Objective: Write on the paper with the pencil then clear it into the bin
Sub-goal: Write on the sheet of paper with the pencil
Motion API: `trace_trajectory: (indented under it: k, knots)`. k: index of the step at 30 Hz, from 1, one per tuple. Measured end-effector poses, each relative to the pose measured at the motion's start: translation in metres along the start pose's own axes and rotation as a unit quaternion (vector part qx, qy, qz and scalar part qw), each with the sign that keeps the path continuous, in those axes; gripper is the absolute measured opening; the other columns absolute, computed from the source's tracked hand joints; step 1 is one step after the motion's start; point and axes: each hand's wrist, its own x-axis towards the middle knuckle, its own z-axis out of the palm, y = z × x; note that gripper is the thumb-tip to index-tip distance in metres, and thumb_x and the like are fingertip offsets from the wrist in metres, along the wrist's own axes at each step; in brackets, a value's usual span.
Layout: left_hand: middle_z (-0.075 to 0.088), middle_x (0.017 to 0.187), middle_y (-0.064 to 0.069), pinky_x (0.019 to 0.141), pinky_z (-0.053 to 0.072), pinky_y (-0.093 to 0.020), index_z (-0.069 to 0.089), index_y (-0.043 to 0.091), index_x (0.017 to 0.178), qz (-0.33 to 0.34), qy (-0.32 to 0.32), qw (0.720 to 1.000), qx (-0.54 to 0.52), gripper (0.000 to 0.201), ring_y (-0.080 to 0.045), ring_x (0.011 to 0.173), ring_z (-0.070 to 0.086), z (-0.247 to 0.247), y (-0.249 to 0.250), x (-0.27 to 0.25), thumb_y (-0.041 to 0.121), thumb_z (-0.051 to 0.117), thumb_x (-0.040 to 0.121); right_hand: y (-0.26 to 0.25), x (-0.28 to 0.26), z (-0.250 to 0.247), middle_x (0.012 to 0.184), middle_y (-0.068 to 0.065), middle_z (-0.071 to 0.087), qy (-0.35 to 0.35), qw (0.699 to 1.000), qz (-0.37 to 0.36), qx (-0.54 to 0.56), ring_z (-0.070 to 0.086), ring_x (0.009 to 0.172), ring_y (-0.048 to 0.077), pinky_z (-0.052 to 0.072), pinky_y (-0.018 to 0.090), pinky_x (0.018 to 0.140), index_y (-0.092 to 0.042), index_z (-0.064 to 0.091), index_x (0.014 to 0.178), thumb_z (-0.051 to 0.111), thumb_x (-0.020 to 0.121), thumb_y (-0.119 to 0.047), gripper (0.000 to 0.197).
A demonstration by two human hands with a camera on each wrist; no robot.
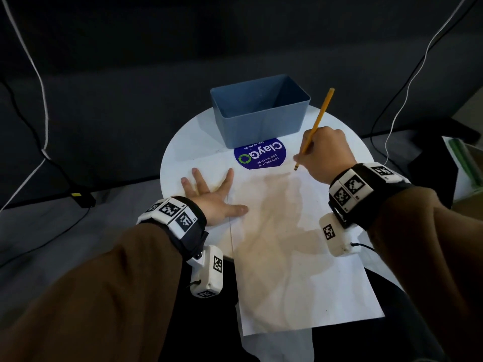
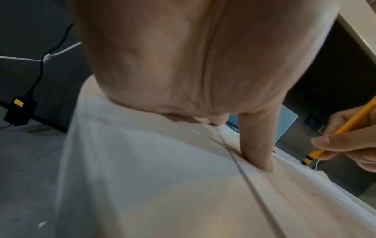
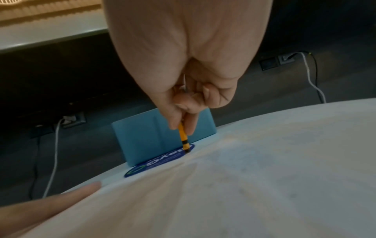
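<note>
Pencil [image 1: 314, 131] pinched in right hand [image 1: 325, 155], tip at paper's [image 1: 300, 270] far edge; left hand [image 1: 209, 194] spread flat, pinning it. Advise firm hold-down and light strokes.

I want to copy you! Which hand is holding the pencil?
The right hand pinches the yellow pencil. The left hand lies flat, fingers spread, on the paper.

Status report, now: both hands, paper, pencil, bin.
Left hand flat, pinning the paper. Right hand grips the pencil, tip at paper's far edge. Blue bin empty behind, nothing in the way.
</note>
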Motion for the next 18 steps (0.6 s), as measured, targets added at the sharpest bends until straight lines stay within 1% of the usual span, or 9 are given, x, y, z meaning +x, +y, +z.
trace_trajectory:
  k: [2, 4, 5, 8, 10, 13, 15, 16, 18]
  knots:
    - [-0.042, 0.152, -0.020, 0.117, -0.011, -0.061, -0.020, 0.055, 0.147, 0.002, -0.001, 1.000, -0.007, 0.095, -0.050, 0.139, -0.035, 0.000, -0.001, 0.000, 0.074, 0.051, 0.086, -0.009, -0.004, 0.007, 0.085, 0.002, 0.061, -0.015, 0.999, -0.030, 0.008, 0.058, 0.081, 0.017, 0.039, 0.020, 0.056, -0.013, 0.062, 0.085, 0.078, 0.088, -0.023, 0.019]
    - [-0.042, 0.152, -0.020, 0.117, -0.011, -0.062, -0.020, 0.055, 0.147, 0.002, -0.002, 1.000, -0.008, 0.095, -0.050, 0.139, -0.035, 0.000, 0.000, 0.000, 0.074, 0.051, 0.086, -0.014, -0.007, 0.013, 0.089, 0.002, 0.060, -0.032, 0.998, -0.047, 0.008, 0.055, 0.086, 0.016, 0.037, 0.018, 0.056, -0.015, 0.059, 0.086, 0.079, 0.088, -0.025, 0.022]
    - [-0.042, 0.152, -0.020, 0.117, -0.011, -0.062, -0.020, 0.055, 0.147, 0.001, -0.002, 1.000, -0.005, 0.096, -0.050, 0.139, -0.035, 0.000, 0.000, 0.000, 0.074, 0.051, 0.086, -0.014, -0.007, 0.013, 0.089, 0.002, 0.059, -0.037, 0.998, -0.047, 0.002, 0.055, 0.085, 0.017, 0.037, 0.019, 0.056, -0.016, 0.058, 0.085, 0.079, 0.088, -0.025, 0.023]
    - [-0.044, 0.151, -0.019, 0.115, -0.011, -0.063, -0.021, 0.056, 0.147, -0.001, 0.000, 1.000, -0.003, 0.096, -0.049, 0.139, -0.036, 0.001, -0.001, 0.002, 0.075, 0.051, 0.086, -0.003, -0.002, 0.004, 0.080, 0.001, 0.058, -0.034, 0.999, -0.026, -0.022, 0.057, 0.078, 0.019, 0.035, 0.020, 0.054, -0.013, 0.058, 0.077, 0.077, 0.088, -0.017, 0.022]
    - [-0.045, 0.150, -0.018, 0.113, -0.011, -0.064, -0.021, 0.057, 0.147, -0.001, 0.002, 1.000, 0.002, 0.095, -0.049, 0.139, -0.036, 0.001, -0.001, 0.003, 0.075, 0.050, 0.086, 0.010, -0.001, -0.007, 0.079, 0.004, 0.059, -0.027, 0.999, -0.004, -0.031, 0.056, 0.072, 0.017, 0.035, 0.020, 0.053, -0.014, 0.059, 0.073, 0.076, 0.088, -0.015, 0.022]
    - [-0.045, 0.150, -0.019, 0.113, -0.011, -0.064, -0.021, 0.056, 0.147, 0.000, 0.002, 1.000, 0.008, 0.095, -0.049, 0.138, -0.036, 0.001, -0.001, 0.003, 0.075, 0.050, 0.086, 0.022, -0.003, -0.016, 0.080, 0.005, 0.057, -0.013, 0.999, 0.020, -0.044, 0.048, 0.074, 0.017, 0.034, 0.022, 0.054, -0.016, 0.056, 0.071, 0.074, 0.089, -0.015, 0.025]
    - [-0.045, 0.150, -0.020, 0.114, -0.011, -0.064, -0.022, 0.056, 0.147, 0.002, 0.002, 1.000, 0.008, 0.095, -0.050, 0.138, -0.036, 0.001, -0.002, 0.003, 0.075, 0.050, 0.086, 0.021, -0.004, -0.017, 0.079, 0.003, 0.056, -0.006, 0.999, 0.019, -0.034, 0.048, 0.076, 0.016, 0.036, 0.024, 0.059, -0.016, 0.056, 0.072, 0.074, 0.089, -0.015, 0.025]
    - [-0.045, 0.150, -0.020, 0.115, -0.011, -0.064, -0.022, 0.056, 0.147, 0.002, 0.002, 1.000, 0.007, 0.096, -0.050, 0.138, -0.036, 0.001, -0.002, 0.003, 0.075, 0.050, 0.086, 0.018, -0.004, -0.016, 0.077, 0.002, 0.056, -0.003, 1.000, 0.012, -0.024, 0.048, 0.075, 0.015, 0.036, 0.023, 0.059, -0.016, 0.057, 0.072, 0.074, 0.089, -0.016, 0.024]
    - [-0.045, 0.150, -0.020, 0.116, -0.011, -0.063, -0.021, 0.056, 0.147, 0.004, 0.001, 1.000, 0.002, 0.096, -0.050, 0.138, -0.036, 0.000, -0.002, 0.002, 0.075, 0.050, 0.086, 0.010, -0.003, -0.013, 0.075, 0.001, 0.057, 0.003, 1.000, -0.008, -0.006, 0.049, 0.070, 0.009, 0.034, 0.019, 0.057, -0.018, 0.057, 0.072, 0.076, 0.088, -0.019, 0.025]
